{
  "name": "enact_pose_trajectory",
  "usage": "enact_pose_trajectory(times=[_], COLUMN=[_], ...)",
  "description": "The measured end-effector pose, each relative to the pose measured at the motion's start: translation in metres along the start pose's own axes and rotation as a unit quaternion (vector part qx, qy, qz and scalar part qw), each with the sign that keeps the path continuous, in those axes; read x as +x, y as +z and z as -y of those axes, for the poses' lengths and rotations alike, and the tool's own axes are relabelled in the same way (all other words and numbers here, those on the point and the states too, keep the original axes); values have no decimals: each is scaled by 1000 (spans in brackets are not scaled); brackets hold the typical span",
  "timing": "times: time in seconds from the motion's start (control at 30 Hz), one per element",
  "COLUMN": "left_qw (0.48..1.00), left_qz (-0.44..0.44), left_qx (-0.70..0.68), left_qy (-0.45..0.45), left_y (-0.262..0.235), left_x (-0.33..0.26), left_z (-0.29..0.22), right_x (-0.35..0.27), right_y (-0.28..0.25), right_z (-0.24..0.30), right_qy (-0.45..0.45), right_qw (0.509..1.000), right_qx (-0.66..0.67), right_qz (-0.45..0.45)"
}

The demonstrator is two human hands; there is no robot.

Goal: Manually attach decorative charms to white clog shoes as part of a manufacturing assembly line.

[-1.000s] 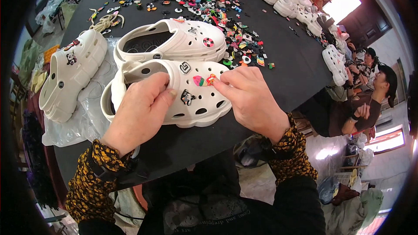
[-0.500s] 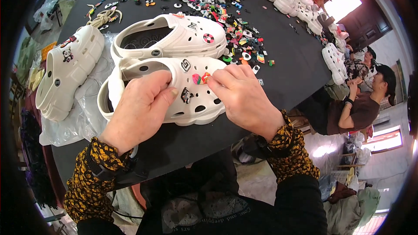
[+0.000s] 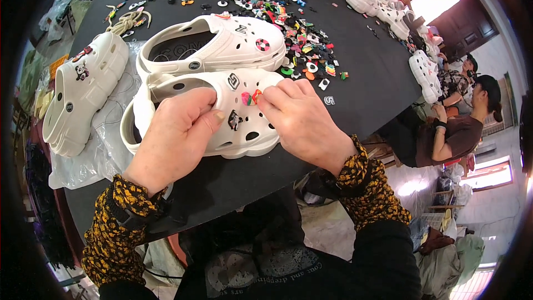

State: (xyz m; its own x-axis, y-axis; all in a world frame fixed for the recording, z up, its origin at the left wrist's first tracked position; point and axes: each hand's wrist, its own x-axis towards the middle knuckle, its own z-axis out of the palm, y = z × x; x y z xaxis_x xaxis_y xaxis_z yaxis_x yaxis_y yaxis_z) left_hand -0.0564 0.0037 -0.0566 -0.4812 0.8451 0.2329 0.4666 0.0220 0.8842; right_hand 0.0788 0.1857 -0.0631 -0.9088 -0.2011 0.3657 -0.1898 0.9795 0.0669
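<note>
A white clog [image 3: 252,133] with holes in its upper lies before me on the black table. My left hand [image 3: 180,128] grips its near rim, thumb outside and fingers reaching into the opening. My right hand [image 3: 302,119] pinches a small red and yellow shoe charm [image 3: 257,95] against the top of the clog. Beside that sits a pink and green charm [image 3: 246,98]. A grey letter charm [image 3: 233,81] and a black-and-white figure charm [image 3: 235,120] are also on this clog. Just behind it rests a second white clog [image 3: 222,50] with charms.
Another white clog [image 3: 86,91] with a panda charm stands on clear plastic [image 3: 105,150] at left. Loose charms [image 3: 250,0] cover the table's far part, near a beige cord bundle [image 3: 129,21]. White clogs [image 3: 383,14] line the far right edge, where people [image 3: 461,128] sit.
The view has shifted slightly, so the clogs appear a little further left. My right hand still pinches the red and yellow charm, its fingers slightly turned; my left keeps its hold on the clog.
</note>
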Motion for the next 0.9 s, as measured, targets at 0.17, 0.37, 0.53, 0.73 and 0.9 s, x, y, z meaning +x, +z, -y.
enact_pose_trajectory(times=[0.17, 0.37, 0.53, 0.73, 0.9], left_qw=[1000, 1000, 999, 998, 998], left_qz=[3, 11, 4, 14, 15], left_qx=[-15, -10, -12, -19, -7], left_qy=[-10, -15, -44, -62, -67], left_y=[0, -1, -1, -3, -4], left_x=[-1, 0, -3, -5, -5], left_z=[4, 9, -1, -3, -7], right_x=[4, -1, -19, -40, -51], right_y=[0, -10, -23, -26, -36], right_z=[-2, 0, -13, -25, -36], right_qy=[-4, 16, 75, 145, 178], right_qw=[1000, 999, 984, 959, 941], right_qx=[-24, -42, 131, 130, 172], right_qz=[2, -22, -99, -207, -232])
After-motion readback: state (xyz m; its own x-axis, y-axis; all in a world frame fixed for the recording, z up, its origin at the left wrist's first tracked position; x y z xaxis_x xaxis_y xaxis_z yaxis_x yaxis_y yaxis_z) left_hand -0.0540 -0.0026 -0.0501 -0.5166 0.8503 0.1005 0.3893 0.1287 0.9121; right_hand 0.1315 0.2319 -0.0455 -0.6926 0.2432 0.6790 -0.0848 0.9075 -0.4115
